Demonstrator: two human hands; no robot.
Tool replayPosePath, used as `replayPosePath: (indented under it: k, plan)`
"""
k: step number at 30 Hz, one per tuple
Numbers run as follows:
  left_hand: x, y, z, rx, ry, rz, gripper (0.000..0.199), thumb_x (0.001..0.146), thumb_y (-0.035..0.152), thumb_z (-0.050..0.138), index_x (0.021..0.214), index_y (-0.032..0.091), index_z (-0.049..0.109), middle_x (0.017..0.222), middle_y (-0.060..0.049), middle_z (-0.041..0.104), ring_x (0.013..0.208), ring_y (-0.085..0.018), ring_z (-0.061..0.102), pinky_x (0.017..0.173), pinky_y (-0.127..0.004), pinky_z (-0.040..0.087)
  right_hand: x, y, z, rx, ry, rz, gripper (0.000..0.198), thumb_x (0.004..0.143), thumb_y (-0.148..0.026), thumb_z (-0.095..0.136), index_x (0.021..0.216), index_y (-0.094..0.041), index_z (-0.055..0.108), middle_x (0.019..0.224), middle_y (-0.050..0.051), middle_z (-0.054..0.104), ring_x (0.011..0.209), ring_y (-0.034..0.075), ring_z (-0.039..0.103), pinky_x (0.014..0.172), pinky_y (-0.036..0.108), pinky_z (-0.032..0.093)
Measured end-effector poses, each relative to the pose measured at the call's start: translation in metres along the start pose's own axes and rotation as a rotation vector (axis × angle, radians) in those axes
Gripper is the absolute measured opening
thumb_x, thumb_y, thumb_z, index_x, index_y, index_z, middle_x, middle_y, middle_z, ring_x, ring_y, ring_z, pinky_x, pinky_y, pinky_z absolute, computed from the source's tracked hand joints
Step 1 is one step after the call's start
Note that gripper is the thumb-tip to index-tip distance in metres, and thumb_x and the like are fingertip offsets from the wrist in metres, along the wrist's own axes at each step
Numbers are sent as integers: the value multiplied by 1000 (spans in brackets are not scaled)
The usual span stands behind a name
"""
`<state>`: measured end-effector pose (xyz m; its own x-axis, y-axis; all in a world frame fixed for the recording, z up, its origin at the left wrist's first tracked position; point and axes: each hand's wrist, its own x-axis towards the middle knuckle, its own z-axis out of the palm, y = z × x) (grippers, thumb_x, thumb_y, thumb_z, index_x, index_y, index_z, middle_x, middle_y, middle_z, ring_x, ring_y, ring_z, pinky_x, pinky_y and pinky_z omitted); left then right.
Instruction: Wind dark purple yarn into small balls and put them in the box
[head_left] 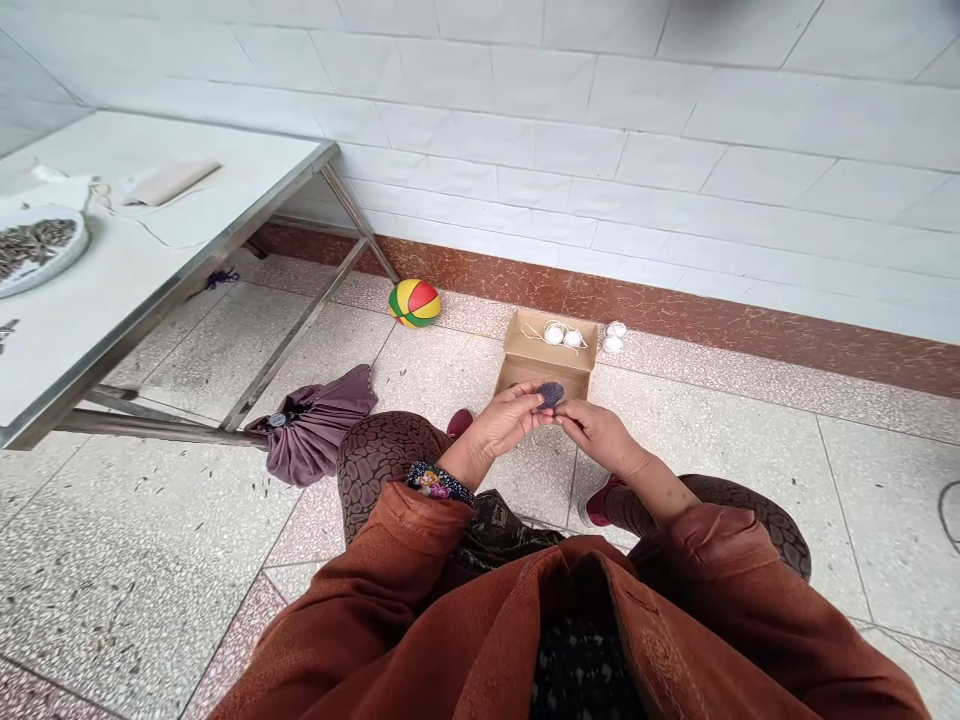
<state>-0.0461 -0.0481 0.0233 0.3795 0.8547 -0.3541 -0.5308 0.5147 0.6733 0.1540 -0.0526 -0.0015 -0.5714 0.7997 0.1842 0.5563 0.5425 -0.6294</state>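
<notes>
My left hand (pixel 510 418) is closed on a small dark purple-grey ball of yarn (pixel 551 394), held between thumb and fingers in front of my knees. Close by on the right, my right hand (pixel 604 435) has its fingertips pinched together near the ball's lower edge. Whatever thin thing they grip is too small to make out. Just beyond both hands, an open cardboard box (pixel 521 345) lies on the floor. Two white yarn balls (pixel 553 333) with loose strands rest at its far side. More white balls (pixel 613 337) sit outside, against the box's right.
A red, yellow and green ball (pixel 415 303) lies by the wall. To the left stands a metal-framed table (pixel 247 150) bearing a dish of dried pieces (pixel 37 245) and a folded cloth (pixel 174 182). A purple cloth bag (pixel 322 420) slumps beside my left knee.
</notes>
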Motion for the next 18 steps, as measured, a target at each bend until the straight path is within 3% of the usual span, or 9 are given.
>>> replayPosePath:
  k: [5, 9, 13, 15, 18]
  plan:
    - [-19, -7, 5, 51, 91, 67, 32, 72, 21, 75, 101, 17, 65, 97, -5, 69, 73, -10, 59, 75, -27, 50, -23, -36, -5, -34, 38, -89, 26, 105, -31, 43, 103, -22, 67, 89, 7, 69, 80, 20, 66, 74, 32, 52]
    - [-33, -17, 11, 355, 161, 176, 41, 67, 18, 77, 103, 18, 57, 94, -1, 65, 73, -10, 56, 67, -24, 44, -29, -57, -16, -86, 108, -124, 33, 106, -37, 42, 105, -23, 71, 86, 7, 67, 77, 20, 64, 71, 30, 50]
    - [-57, -23, 20, 543, -40, 132, 59, 65, 15, 77, 119, 21, 53, 85, 2, 61, 72, -11, 55, 64, -22, 40, -24, -59, -26, -16, 144, -91, 32, 103, -43, 49, 99, -25, 75, 87, 6, 68, 78, 18, 64, 72, 29, 49]
    - [-71, -24, 23, 480, -139, 69, 65, 69, 17, 75, 129, 24, 51, 90, 1, 63, 73, -11, 56, 63, -23, 41, -24, -56, -26, 113, 159, -48, 31, 102, -44, 52, 94, -23, 74, 85, 4, 69, 78, 18, 64, 72, 29, 49]
    - [-89, -23, 27, 271, -175, 36, 67, 72, 21, 75, 135, 29, 53, 105, -2, 65, 72, -9, 57, 65, -23, 43, -31, -54, -19, 292, 192, 48, 31, 100, -44, 52, 88, -20, 70, 81, 2, 70, 72, 16, 62, 68, 27, 49]
